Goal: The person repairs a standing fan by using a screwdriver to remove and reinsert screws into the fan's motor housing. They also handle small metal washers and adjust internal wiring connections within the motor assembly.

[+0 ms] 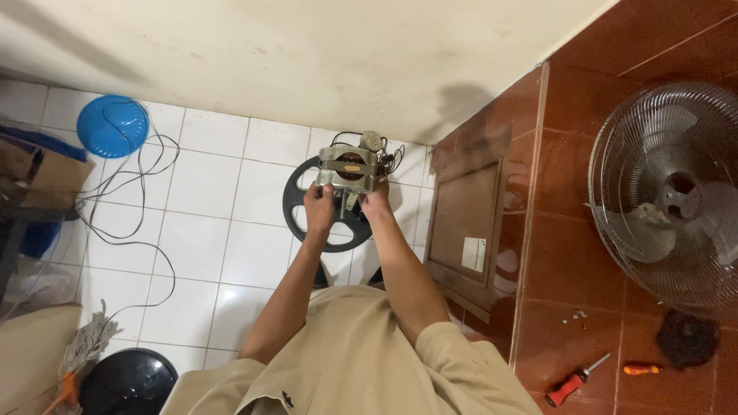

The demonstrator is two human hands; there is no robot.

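- Left hand (318,207): fingers wrapped round the lower left edge of the electric motor (350,167), clamped on its metal frame.
- Right hand (377,204): fingers closed on the lower right edge of the same motor, gripping it from the opposite side.
- Electric motor: a boxy metal unit with a small pulley at its far end and dark wires trailing to its right; held between both hands above the white tiled floor (223,230), close to the cream wall (307,54).
- Black spoked wheel (327,206): lies flat on the tiles directly under the motor and the hands, partly hidden by them.
- Blue round lid (112,126): rests on the tiles to the far left, with a loose black cable (142,200) looping beside it.
- Red-brown tiled ledge (569,154): rises on the right; a metal fan guard (667,196) with its blades stands on it.
- Red-handled screwdriver (575,380): lies on the ledge near the fan, just beside a smaller orange-handled screwdriver (643,370).
- Black bucket (127,382): sits at lower left next to a mop head (86,342).
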